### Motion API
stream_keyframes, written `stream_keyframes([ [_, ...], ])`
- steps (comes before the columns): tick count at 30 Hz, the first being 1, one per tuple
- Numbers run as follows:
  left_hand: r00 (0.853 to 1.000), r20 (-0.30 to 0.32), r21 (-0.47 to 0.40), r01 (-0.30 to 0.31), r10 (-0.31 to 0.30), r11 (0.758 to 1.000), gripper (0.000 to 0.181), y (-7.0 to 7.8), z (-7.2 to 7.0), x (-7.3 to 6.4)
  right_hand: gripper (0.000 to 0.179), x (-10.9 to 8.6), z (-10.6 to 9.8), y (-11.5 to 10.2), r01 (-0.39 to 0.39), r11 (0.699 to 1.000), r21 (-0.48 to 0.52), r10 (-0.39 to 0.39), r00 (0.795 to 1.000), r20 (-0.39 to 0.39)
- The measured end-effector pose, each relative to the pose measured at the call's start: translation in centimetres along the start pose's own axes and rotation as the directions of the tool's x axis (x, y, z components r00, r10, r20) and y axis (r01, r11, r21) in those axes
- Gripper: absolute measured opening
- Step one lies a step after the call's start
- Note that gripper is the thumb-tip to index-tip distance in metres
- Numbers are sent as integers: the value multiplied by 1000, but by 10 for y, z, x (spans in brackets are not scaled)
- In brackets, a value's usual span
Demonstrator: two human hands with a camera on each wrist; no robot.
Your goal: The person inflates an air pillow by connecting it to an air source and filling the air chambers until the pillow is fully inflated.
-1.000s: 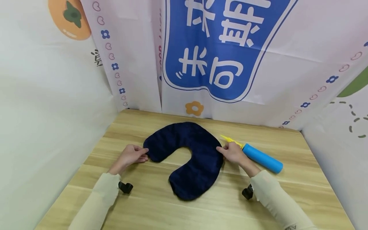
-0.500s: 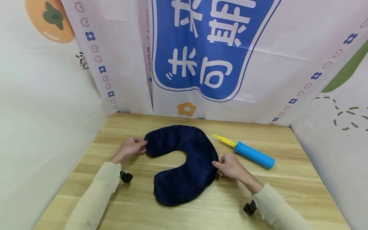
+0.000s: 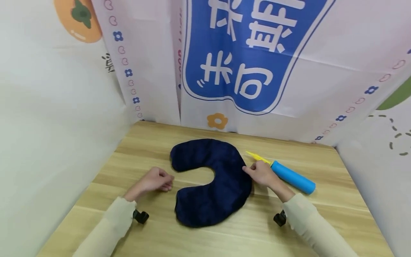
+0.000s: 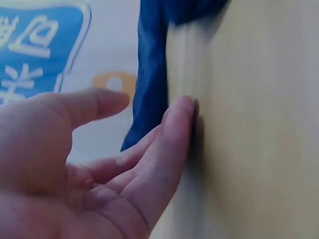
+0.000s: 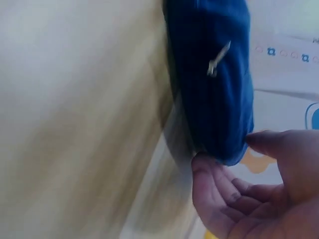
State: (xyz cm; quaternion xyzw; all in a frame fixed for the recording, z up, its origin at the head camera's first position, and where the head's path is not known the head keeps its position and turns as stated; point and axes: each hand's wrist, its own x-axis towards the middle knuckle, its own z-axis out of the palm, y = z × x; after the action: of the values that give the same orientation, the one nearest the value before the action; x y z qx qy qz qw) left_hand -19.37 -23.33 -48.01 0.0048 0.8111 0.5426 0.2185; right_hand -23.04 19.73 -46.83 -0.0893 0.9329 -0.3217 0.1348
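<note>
A dark navy, U-shaped neck pillow (image 3: 229,185) lies flat on the wooden table with its opening towards the left. My right hand (image 3: 261,173) pinches its outer right edge between thumb and fingers. In the right wrist view a small metal zipper pull (image 5: 218,60) hangs on the pillow's side. My left hand (image 3: 156,179) is just left of the pillow's opening, apart from both ends. Its thumb and fingers (image 4: 172,129) are loosely bent with a gap between them and hold nothing, close over the tabletop.
A blue hand pump (image 3: 293,176) with a yellow nozzle (image 3: 257,156) lies right behind my right hand. White printed sheets (image 3: 154,71) wall the table (image 3: 154,228) at the back and sides. A black wrist camera (image 3: 140,216) sits under the left cuff.
My left hand has let go of the pillow's far end and moved towards me. The pillow has turned so its opening faces left; my right hand stays on its outer edge.
</note>
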Motion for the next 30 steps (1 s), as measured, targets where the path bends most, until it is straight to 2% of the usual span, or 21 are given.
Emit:
stream_keyframes([
  [5,991,129,25,-40,37,999,26,6,38,-11,57,10,-7,17,-49,999,19,50,999,-16],
  [9,987,148,107,-78,61,991,22,9,56,-15,56,13,-5,24,-63,997,36,64,998,-28],
  [12,987,138,150,-98,77,984,19,9,59,-16,56,13,-1,25,-42,998,54,45,998,-42],
  [17,989,127,159,-95,75,983,14,7,49,-13,56,4,4,18,-23,997,75,27,998,-54],
  [22,991,98,172,-110,94,979,14,8,26,-2,53,-17,9,9,-52,994,96,56,998,-38],
  [26,992,53,234,-120,111,965,16,12,3,9,46,-38,19,1,-52,990,134,54,998,-18],
  [30,996,18,314,-84,82,946,19,13,-12,6,45,-47,26,-3,-47,987,156,47,999,6],
])
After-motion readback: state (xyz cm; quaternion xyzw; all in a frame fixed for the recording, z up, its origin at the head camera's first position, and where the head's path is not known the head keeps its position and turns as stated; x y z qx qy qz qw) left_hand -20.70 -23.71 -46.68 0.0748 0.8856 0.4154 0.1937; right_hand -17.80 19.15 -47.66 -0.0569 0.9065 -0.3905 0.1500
